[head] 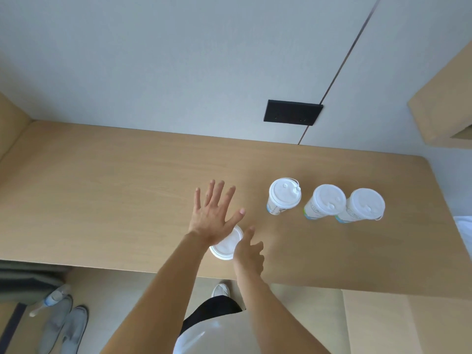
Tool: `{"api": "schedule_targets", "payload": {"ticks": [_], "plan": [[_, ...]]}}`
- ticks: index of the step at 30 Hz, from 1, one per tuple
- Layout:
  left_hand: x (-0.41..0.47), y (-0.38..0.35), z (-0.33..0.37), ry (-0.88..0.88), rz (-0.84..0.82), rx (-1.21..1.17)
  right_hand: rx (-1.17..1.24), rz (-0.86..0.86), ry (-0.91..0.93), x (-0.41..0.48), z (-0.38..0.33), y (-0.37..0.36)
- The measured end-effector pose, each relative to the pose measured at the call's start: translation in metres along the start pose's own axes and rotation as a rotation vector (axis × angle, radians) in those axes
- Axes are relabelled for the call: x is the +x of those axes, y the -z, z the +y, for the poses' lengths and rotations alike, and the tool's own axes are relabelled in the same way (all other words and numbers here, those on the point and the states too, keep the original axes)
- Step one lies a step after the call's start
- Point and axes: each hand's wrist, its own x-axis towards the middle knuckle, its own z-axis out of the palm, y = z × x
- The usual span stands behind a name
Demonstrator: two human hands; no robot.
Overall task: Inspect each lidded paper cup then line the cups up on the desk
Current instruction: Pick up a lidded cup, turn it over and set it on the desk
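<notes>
Four white-lidded paper cups are on the wooden desk (102,190). Three stand in a row at the right: one with its lid tab raised (284,194), a second (328,200) and a third (366,204) touching it. The fourth cup (224,247) stands near the front edge, and only part of its lid shows. My left hand (214,215) hovers over it, flat with fingers spread, and covers the lid's upper left. My right hand (249,251) is against the lid's right side, index finger out and the other fingers loosely curled, not wrapped around the cup.
A black socket panel (292,114) sits on the wall behind the desk. A wooden shelf (444,103) juts out at the upper right. On the floor at the lower left lie grey shoes (63,328) and a plastic bottle (52,298).
</notes>
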Motion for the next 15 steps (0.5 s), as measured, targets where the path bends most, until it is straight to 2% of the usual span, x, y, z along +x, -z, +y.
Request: {"api": "schedule_targets", "payload": {"ticks": [3, 5, 7, 10, 15], "plan": [[-0.013, 0.005, 0.001, 0.131, 0.064, -0.109, -0.097, 0.036, 0.395, 0.002, -0.004, 0.008], [-0.022, 0.007, 0.007, 0.363, 0.092, -0.235, -0.211, 0.004, 0.605, 0.008, -0.017, 0.010], [-0.029, 0.007, 0.016, 0.626, 0.068, -0.371, -0.414, -0.057, 0.738, 0.018, -0.031, 0.006], [-0.035, -0.001, 0.027, 0.826, -0.020, -0.436, -0.595, 0.001, 0.821, 0.027, -0.044, -0.003], [-0.033, -0.016, 0.029, 0.902, 0.009, -0.473, -0.705, 0.026, 0.821, 0.031, -0.045, -0.012]]}}
